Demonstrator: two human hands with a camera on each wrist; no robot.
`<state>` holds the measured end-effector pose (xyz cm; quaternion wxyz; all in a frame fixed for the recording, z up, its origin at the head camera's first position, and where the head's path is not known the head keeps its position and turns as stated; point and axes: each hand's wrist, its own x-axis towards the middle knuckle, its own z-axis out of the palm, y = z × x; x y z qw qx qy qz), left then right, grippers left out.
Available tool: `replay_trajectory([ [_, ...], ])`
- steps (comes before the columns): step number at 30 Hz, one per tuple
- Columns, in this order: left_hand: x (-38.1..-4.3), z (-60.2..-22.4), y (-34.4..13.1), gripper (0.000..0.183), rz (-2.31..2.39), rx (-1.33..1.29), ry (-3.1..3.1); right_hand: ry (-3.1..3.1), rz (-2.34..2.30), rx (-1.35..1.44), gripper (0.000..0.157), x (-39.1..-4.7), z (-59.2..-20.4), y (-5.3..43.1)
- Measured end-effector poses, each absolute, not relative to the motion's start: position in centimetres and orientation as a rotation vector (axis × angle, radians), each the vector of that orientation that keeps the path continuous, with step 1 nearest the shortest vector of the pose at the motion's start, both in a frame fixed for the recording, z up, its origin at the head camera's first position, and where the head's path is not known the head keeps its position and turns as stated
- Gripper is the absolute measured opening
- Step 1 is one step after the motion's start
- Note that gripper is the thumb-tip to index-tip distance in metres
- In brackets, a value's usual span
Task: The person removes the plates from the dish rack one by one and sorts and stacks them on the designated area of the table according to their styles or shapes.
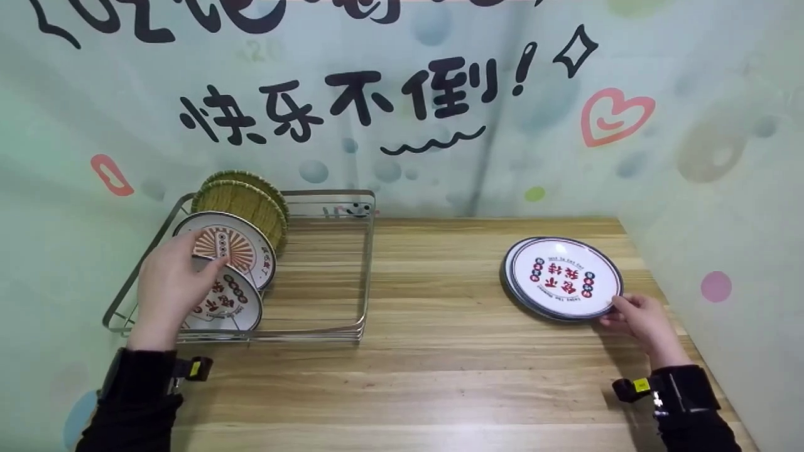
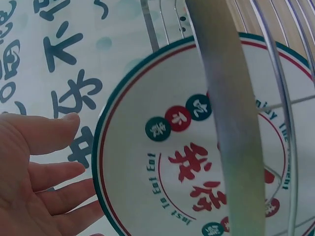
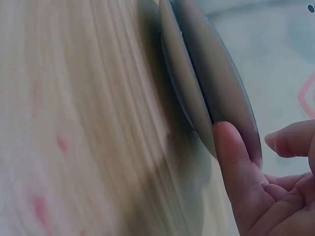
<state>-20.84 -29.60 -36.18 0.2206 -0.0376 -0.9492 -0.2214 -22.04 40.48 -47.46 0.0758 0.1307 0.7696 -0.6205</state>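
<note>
My left hand (image 1: 169,282) is at the left end of a wire rack, thumb and fingers spread around the edge of a front plate (image 1: 242,301). In the left wrist view a small gap separates the thumb from this white plate (image 2: 133,172), which has a green rim and red lettering. Behind it stands a plate with a sunburst print (image 1: 251,251). On the right, my right hand (image 1: 641,320) holds the edge of the top plate (image 1: 565,301) of a stack. The right wrist view has a finger (image 3: 231,142) against that plate's underside, its thumb near the rim.
The metal wire rack (image 1: 370,263) stands at the back left of the wooden table (image 1: 440,376). Two round woven straw pieces (image 1: 242,198) stand upright in it, behind the plates. A printed cloth backdrop (image 1: 427,176) borders the table at the back and sides.
</note>
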Motion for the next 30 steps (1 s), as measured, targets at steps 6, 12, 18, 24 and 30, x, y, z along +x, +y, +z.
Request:
replay_trajectory([
  [6,-20.7,-36.1,-30.3,0.058,-0.61,-0.055,-2.631,2.391,-1.801,0.357,0.051,-22.0,-47.7,40.4],
  [12,-20.8,-35.9,-30.7,0.059,-0.625,-0.046,-2.661,2.517,-1.682,0.329,0.05,-21.8,-47.4,40.2],
  [18,-20.7,-35.8,-31.0,0.064,-0.671,-0.06,-2.71,2.731,-1.58,0.274,0.05,-21.8,-46.6,39.6],
  [24,-20.7,-35.8,-31.3,0.064,-0.707,-0.124,-2.728,2.984,-1.417,0.195,0.047,-21.8,-46.3,38.9],
  [30,-20.8,-36.2,-31.7,0.064,-0.709,-0.137,-2.756,3.056,-1.345,0.166,0.05,-21.9,-46.4,38.3],
])
